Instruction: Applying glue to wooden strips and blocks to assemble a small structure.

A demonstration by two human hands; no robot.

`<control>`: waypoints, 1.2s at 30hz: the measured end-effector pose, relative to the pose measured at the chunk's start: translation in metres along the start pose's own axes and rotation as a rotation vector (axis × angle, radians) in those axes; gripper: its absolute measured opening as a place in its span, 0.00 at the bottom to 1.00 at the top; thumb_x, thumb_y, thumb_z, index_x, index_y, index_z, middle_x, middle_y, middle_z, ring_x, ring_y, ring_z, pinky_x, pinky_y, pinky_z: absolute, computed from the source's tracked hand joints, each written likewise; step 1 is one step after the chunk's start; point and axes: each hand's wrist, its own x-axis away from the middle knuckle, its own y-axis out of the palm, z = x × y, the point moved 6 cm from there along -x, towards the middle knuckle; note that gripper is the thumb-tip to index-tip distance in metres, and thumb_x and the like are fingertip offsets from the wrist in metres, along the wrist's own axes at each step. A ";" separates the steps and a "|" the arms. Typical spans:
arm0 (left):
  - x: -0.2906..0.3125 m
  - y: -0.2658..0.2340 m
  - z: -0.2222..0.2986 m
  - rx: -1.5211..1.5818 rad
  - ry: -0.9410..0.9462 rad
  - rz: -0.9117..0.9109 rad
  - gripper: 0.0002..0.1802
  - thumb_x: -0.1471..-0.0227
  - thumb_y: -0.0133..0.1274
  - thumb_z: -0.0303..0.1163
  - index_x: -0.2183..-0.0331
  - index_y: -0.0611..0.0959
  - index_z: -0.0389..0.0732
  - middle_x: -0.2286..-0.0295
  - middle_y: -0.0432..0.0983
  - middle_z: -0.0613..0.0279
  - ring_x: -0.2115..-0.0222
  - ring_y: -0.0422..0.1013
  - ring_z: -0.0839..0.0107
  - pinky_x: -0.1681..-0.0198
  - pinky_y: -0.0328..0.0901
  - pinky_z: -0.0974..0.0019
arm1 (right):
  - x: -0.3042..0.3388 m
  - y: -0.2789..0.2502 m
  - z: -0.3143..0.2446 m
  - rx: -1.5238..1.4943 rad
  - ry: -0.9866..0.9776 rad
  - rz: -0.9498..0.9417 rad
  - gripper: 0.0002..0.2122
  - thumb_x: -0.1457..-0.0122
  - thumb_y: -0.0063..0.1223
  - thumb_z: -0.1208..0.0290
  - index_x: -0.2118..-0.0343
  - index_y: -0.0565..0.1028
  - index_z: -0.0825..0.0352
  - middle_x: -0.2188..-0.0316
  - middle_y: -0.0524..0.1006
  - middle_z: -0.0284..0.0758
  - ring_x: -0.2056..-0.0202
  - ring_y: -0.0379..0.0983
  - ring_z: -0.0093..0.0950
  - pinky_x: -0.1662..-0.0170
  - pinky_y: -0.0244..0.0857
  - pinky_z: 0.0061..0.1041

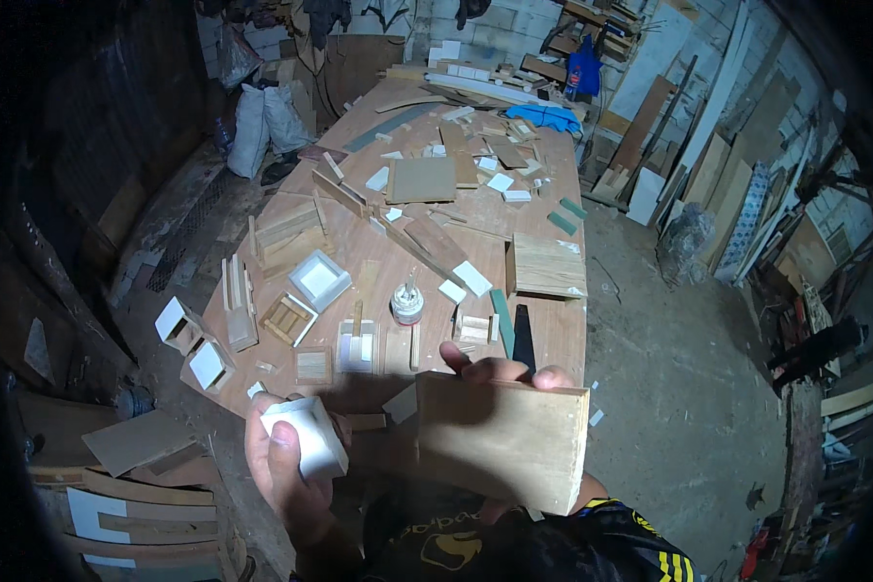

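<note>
My left hand [283, 454] is closed around a small white block-like piece [308, 435], its thumb lying across the front face. To its right, my right hand [500, 369] grips a flat rectangular wooden panel [502, 441] by the top edge; the fingertips show over that edge and the rest of the hand is hidden behind it. Both pieces are held up in front of my body, apart from each other. Just beyond them on the table stand a glass jar [407, 305] with a stick in it and a small wooden frame piece [473, 330].
A long wooden table [364, 276] stretches away, strewn with wood offcuts. An open wooden box [545, 266] stands near its right edge, a white square tray [320, 278] left of the jar. White sacks [267, 126] sit at the far left; boards [727, 194] lean on the right wall.
</note>
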 end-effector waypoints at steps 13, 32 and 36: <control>0.020 0.065 -0.014 -0.584 -0.018 -0.370 0.12 0.46 0.50 0.36 0.68 0.72 0.35 0.71 0.70 0.58 0.68 0.68 0.72 0.67 0.63 0.67 | 0.022 -0.020 0.017 0.234 -0.141 -0.026 0.49 0.67 0.75 0.68 0.44 0.49 0.53 0.44 0.58 0.52 0.39 0.50 0.51 0.40 0.44 0.52; 0.019 0.099 -0.028 -0.540 0.067 -0.534 0.11 0.55 0.55 0.30 0.69 0.73 0.35 0.76 0.72 0.55 0.75 0.71 0.65 0.71 0.65 0.64 | 0.022 -0.027 0.001 0.462 -0.099 0.028 0.31 0.49 0.61 0.69 0.46 0.53 0.50 0.48 0.62 0.51 0.42 0.56 0.52 0.40 0.48 0.52; 0.020 0.099 -0.034 -0.465 0.022 -0.529 0.11 0.56 0.56 0.29 0.69 0.73 0.35 0.75 0.73 0.55 0.75 0.71 0.64 0.72 0.65 0.64 | 0.021 -0.028 0.002 0.486 -0.119 0.036 0.33 0.51 0.62 0.68 0.46 0.53 0.51 0.48 0.62 0.51 0.42 0.56 0.52 0.40 0.47 0.53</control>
